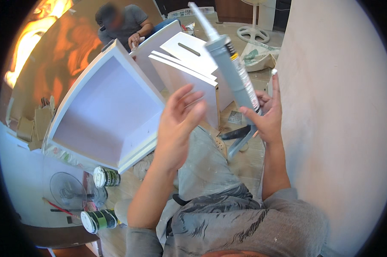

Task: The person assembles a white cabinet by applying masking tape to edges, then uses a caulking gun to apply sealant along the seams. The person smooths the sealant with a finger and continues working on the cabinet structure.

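Note:
My right hand (269, 122) grips a grey caulking gun (234, 75) near its handle end. Its index finger points up with a dab of white paste on the tip. The gun's long pale nozzle (203, 22) tilts up and to the left, while the black trigger and grey handle hang below the hand. To the left, my left hand (178, 124) is raised with nothing in it. Its fingers are apart, loosely bent and blurred. Beyond it stand several white boards (183, 73), one with a slot cut through it.
A large white open cabinet box (103, 94) leans at the left. Two paint buckets (107, 177) and a fan (68, 189) are below it. A pale wall (330, 107) runs along the right. Another person (123, 25) works behind the box; a sack (260, 58) lies farther back.

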A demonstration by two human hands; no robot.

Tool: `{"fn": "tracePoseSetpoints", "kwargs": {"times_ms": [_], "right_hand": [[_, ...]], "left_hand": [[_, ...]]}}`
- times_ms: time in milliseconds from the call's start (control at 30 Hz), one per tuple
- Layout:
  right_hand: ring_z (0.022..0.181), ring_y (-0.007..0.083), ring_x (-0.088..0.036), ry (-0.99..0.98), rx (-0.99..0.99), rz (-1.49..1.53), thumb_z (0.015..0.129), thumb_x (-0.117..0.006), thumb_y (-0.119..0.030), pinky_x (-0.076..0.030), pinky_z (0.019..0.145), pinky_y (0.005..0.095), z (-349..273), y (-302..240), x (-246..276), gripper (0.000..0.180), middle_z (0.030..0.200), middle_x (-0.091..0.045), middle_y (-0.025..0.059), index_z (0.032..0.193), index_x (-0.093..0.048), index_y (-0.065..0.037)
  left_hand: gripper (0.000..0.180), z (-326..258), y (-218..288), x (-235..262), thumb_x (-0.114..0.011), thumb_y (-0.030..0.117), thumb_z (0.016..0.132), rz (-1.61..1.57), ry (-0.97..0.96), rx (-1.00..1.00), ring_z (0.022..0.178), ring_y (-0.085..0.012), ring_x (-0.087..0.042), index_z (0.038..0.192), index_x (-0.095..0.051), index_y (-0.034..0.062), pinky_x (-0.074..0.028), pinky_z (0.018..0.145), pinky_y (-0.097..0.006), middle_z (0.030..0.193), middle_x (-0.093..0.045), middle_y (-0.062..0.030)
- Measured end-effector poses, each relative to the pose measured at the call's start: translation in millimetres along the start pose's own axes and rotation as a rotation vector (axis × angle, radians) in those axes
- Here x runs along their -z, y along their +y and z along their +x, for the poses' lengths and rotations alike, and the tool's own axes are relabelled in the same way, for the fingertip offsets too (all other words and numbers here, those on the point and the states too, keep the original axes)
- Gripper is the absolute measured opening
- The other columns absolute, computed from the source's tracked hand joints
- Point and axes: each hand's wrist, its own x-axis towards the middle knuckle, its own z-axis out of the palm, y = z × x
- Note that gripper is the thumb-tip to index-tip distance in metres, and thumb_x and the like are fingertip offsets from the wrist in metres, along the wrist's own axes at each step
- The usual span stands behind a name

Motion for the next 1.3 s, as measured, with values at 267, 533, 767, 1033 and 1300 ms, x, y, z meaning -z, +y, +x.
{"fn": "tracePoseSetpoints", "kwargs": {"times_ms": [267, 533, 767, 1033, 1300], "right_hand": [[0.089, 0.0231, -0.071, 0.371, -0.279, -0.619, 0.077, -0.088, -0.010, -0.056, 0.081, 0.0358, -12.5, 128.2, 75.0, 0.117, 0.102, -0.073, 0.0160, 0.169, -0.017, -0.011], [0.093, 0.0338, -0.074, 0.412, -0.596, -0.898, 0.076, -0.086, -0.012, -0.056, 0.087, 0.0437, -91.5, 258.3, 107.3, 0.118, 0.104, -0.074, 0.0200, 0.170, -0.014, -0.020], [0.096, 0.0374, -0.073, 0.382, -0.838, -0.989, 0.076, -0.090, -0.019, -0.055, 0.089, 0.0476, -129.8, 351.1, 115.8, 0.126, 0.106, -0.076, 0.0180, 0.170, -0.006, -0.020], [0.106, 0.0396, -0.072, 0.297, -0.951, -1.009, 0.074, -0.091, -0.020, -0.053, 0.099, 0.0466, -154.1, 373.9, 125.1, 0.133, 0.115, -0.075, 0.0208, 0.170, 0.000, -0.022], [0.115, 0.0395, -0.071, 0.331, -0.832, -1.080, 0.075, -0.089, -0.013, -0.052, 0.101, 0.0464, -156.3, 381.1, 124.0, 0.127, 0.123, -0.073, 0.0239, 0.170, -0.006, -0.018]], "left_hand": [[0.076, -116.3, -34.4, 195.1, -0.061, 0.052, 0.104, 0.111, 0.426, 0.175, 0.131, -0.0249, -0.052, 0.157, -0.039, 0.0027, -0.041, 0.116, -0.042, 0.144, -0.052, -0.0159], [0.069, -184.6, 12.9, 324.4, -0.058, 0.046, 0.108, 0.051, 0.986, -0.016, 0.120, -0.0180, -0.050, 0.158, -0.039, 0.0030, -0.041, 0.108, -0.033, 0.145, -0.048, -0.0099], [0.070, -182.4, 10.9, 310.4, -0.054, 0.048, 0.109, 0.143, 1.036, -0.024, 0.124, -0.0176, -0.049, 0.160, -0.036, 0.0041, -0.038, 0.111, -0.034, 0.149, -0.046, -0.0097], [0.061, -198.7, 19.2, 308.2, -0.059, 0.045, 0.108, 0.044, 1.001, -0.018, 0.113, -0.0169, -0.058, 0.152, -0.044, 0.0059, -0.049, 0.103, -0.033, 0.138, -0.053, -0.0099], [0.058, -218.8, 24.9, 329.8, -0.058, 0.044, 0.108, -0.017, 0.956, -0.146, 0.116, -0.0186, -0.059, 0.149, -0.047, 0.0047, -0.048, 0.108, -0.035, 0.130, -0.058, -0.0079]]}}
